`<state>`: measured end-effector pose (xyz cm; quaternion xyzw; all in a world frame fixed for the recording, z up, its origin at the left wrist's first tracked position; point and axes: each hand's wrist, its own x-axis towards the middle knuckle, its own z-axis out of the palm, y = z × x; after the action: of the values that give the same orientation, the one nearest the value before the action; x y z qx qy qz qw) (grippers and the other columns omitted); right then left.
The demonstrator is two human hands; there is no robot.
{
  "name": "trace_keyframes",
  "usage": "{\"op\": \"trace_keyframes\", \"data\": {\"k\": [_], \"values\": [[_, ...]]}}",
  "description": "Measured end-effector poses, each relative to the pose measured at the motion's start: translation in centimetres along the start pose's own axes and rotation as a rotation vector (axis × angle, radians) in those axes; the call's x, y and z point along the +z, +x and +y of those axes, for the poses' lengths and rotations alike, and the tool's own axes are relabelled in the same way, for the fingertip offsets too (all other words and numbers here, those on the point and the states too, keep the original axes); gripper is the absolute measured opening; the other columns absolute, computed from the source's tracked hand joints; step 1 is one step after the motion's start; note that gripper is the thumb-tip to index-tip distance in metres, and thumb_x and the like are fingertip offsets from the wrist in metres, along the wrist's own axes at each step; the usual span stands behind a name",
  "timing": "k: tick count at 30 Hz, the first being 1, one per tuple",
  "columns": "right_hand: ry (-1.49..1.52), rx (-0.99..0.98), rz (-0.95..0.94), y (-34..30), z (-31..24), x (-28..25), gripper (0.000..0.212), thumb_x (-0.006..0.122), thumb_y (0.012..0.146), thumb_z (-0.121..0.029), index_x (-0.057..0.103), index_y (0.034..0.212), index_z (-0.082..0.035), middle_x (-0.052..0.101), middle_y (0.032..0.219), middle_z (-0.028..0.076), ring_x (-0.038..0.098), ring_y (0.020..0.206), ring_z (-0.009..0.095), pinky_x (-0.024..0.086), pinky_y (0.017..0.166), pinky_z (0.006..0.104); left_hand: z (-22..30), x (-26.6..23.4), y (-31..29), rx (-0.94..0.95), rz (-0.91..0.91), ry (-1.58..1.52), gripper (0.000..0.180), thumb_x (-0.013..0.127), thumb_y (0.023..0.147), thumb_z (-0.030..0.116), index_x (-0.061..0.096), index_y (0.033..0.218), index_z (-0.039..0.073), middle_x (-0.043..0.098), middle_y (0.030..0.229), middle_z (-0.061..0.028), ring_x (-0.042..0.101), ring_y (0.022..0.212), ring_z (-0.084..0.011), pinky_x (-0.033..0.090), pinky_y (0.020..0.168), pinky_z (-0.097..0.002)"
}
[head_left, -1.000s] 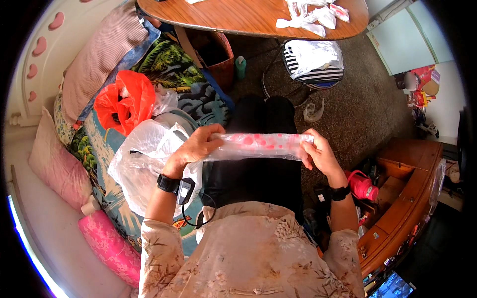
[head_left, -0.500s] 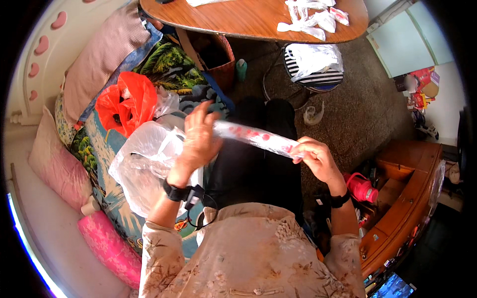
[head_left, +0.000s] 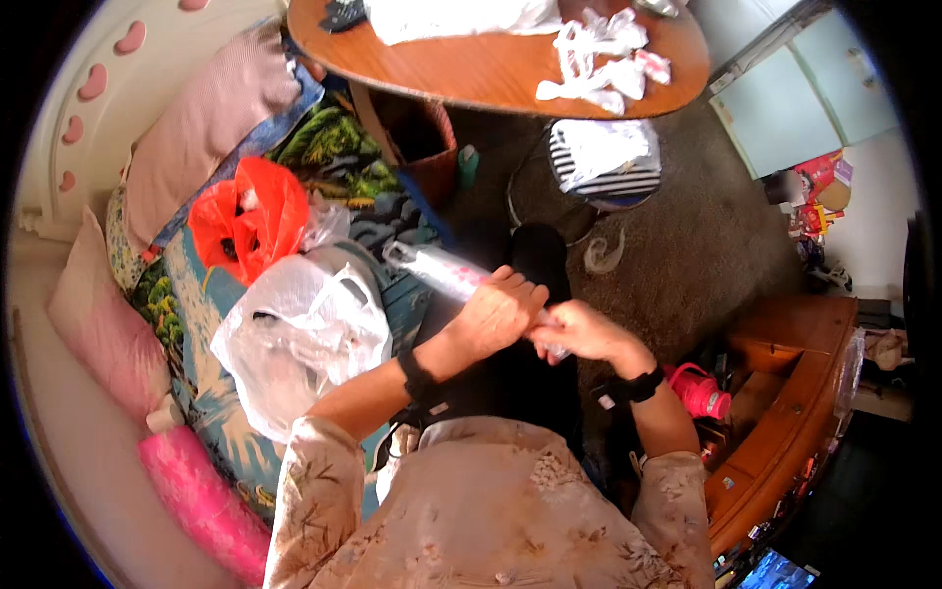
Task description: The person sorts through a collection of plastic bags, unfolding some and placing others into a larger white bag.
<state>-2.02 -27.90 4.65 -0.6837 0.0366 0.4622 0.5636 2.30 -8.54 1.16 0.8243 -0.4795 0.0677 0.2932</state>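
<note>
Head cam: my L hand (head_left: 500, 312) curls tight round folded plastic bag (head_left: 437, 270), R hand (head_left: 586, 332) grips its near end

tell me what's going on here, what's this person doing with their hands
A person has a folded strip of clear plastic with red marks in both hands. The left hand grips along it, and the right hand is at its near end. A white bag and a red bag sit on the bed to the left.

Pink flask (head_left: 701, 395) near wooden cabinet (head_left: 770, 447)
</note>
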Motion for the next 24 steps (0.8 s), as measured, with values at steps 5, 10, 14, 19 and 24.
{"op": "trace_keyframes", "data": {"k": [5,10,14,19,24], "values": [[0.053,-0.145,0.033,-1.7,-0.9,3.0,0.028,0.044,0.104,-0.024,0.055,0.089,-0.004,0.055,0.072,0.001,0.05,0.053,0.007,0.042,0.049,0.0225,-1.6,-1.7,-1.2,-0.077,-0.05,-0.075,0.02,0.064,0.075,0.013,0.052,0.089,0.005,0.056,0.073,-0.0101,0.058,0.069,-0.0311,0.046,0.069,-0.0392],[0.221,-0.545,0.218,-5.8,-5.4,3.7,0.032,0.04,0.106,-0.023,0.062,0.104,0.0,0.07,0.089,0.009,0.047,0.053,0.005,0.039,0.049,0.0198,1.2,-4.0,-0.5,-0.256,-0.059,-0.61,0.011,0.055,0.084,0.002,0.053,0.095,0.004,0.063,0.079,-0.0153,0.065,0.073,-0.0364,0.051,0.062,-0.0428],[0.385,-0.89,0.491,-4.3,-5.9,2.3,0.03,0.045,0.105,-0.022,0.062,0.105,0.003,0.071,0.103,0.017,0.055,0.059,0.004,0.04,0.047,0.019,4.1,-2.9,-1.3,-0.255,-0.077,-0.813,0.014,0.049,0.099,0.015,0.055,0.096,0.003,0.056,0.077,-0.0139,0.059,0.071,-0.0312,0.048,0.065,-0.0401],[-0.327,-1.088,0.716,0.7,-3.1,1.1,0.017,0.051,0.097,0.0,0.06,0.109,0.008,0.069,0.107,0.018,0.07,0.098,0.026,0.057,0.085,0.036,6.1,-8.2,-0.7,-0.437,-0.3,-1.67,0.031,0.043,0.106,0.029,0.055,0.091,0.006,0.055,0.078,-0.003,0.05,0.073,-0.0088,0.043,0.063,-0.0237],[0.193,-0.826,0.272,-1.4,-4.6,4.8,0.03,0.04,0.103,-0.015,0.061,0.107,0.006,0.068,0.084,0.013,0.067,0.073,0.022,0.055,0.068,0.0316,2.8,-10.9,1.5,-0.549,-0.112,-1.749,0.046,0.045,0.104,0.033,0.061,0.112,-0.009,0.067,0.116,-0.0177,0.061,0.06,-0.0157,0.05,0.056,-0.0265]]}}
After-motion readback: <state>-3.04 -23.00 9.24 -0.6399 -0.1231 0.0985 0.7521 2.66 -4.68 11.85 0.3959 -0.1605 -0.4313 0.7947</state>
